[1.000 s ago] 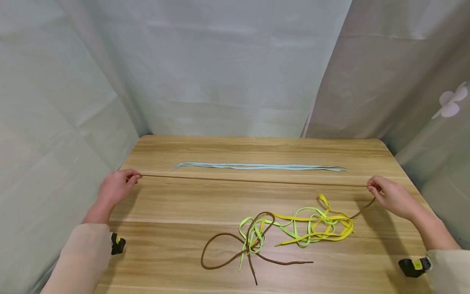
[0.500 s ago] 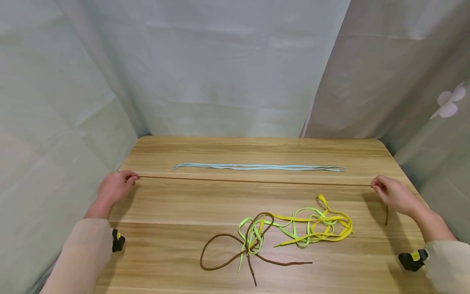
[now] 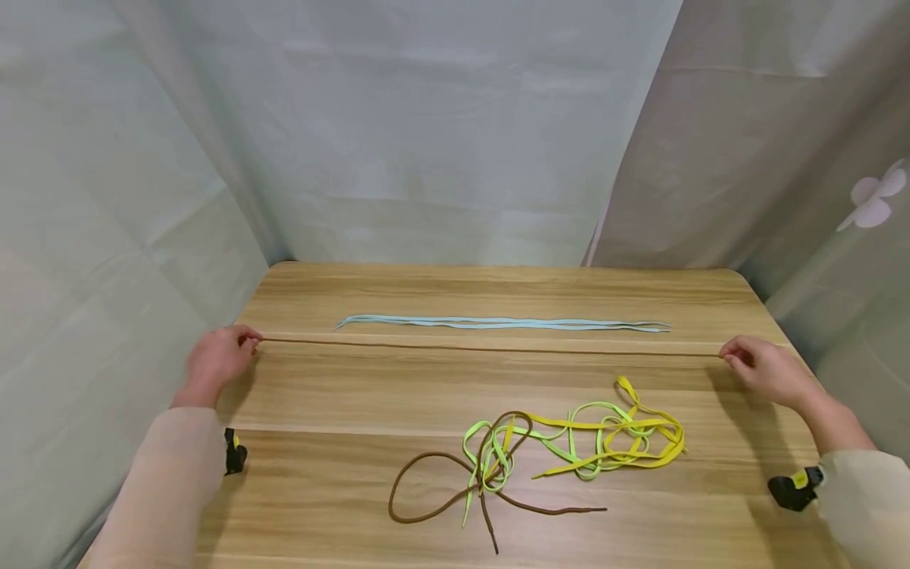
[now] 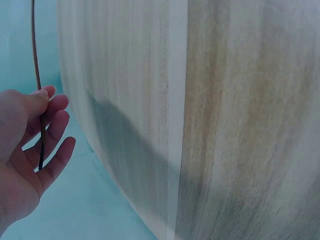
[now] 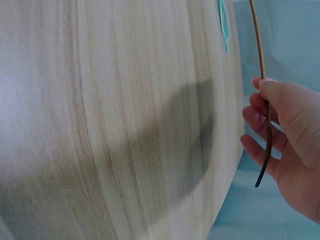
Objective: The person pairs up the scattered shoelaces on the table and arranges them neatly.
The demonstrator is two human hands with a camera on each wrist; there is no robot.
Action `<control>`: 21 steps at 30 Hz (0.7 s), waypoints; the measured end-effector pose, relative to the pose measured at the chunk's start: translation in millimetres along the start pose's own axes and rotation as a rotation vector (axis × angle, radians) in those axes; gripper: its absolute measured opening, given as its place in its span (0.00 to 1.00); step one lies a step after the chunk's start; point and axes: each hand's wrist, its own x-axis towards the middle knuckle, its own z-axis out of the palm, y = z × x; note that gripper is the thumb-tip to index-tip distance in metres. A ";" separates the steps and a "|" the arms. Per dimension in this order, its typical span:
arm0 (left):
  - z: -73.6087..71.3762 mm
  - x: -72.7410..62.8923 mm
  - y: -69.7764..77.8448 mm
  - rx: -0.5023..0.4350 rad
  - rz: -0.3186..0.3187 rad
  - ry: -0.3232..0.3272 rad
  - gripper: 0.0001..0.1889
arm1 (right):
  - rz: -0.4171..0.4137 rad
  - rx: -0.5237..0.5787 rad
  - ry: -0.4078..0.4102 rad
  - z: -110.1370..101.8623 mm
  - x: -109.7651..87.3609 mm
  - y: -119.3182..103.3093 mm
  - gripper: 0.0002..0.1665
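A thin brown shoelace [image 3: 490,349] is stretched nearly straight between my two hands, above the table. My left hand [image 3: 219,354] pinches it near one end between thumb and index finger; in the left wrist view the dark tip hangs past the pinch, across the palm. At the other end my right hand [image 3: 768,370] pinches the lace the same way, and the right wrist view has a short tail with a dark tip hanging below the fingers. Both hands cast shadows on the wood. Beyond the stretched lace, light blue shoelaces [image 3: 505,322] lie lengthwise.
Nearer the front of the wooden table [image 3: 320,490] lies a tangle: a looped brown shoelace [image 3: 419,520], lime green laces [image 3: 469,435] and yellow laces [image 3: 664,458]. Pale curtains [image 3: 426,142] hang behind and at both sides of the table.
My right hand has slid outward along the brown lace to its end, and that lace's tail has come away from the yellow laces. The left hand has shifted slightly left.
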 end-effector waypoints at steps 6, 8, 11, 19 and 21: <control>3.8 1.6 -2.0 0.007 -0.028 -0.014 0.12 | 0.032 -0.008 -0.001 1.4 1.6 6.8 0.03; 6.2 2.2 -1.8 0.012 -0.039 -0.029 0.11 | 0.049 -0.020 -0.007 2.3 2.0 8.6 0.02; 9.7 3.4 0.4 0.016 -0.056 -0.052 0.11 | 0.081 -0.033 -0.017 3.2 2.5 11.7 0.02; 11.0 8.0 9.5 0.014 -0.071 -0.012 0.11 | 0.130 -0.070 0.002 7.6 3.7 18.5 0.04; 11.6 9.5 10.3 0.019 -0.068 -0.010 0.11 | 0.131 -0.081 0.011 8.9 5.0 19.3 0.04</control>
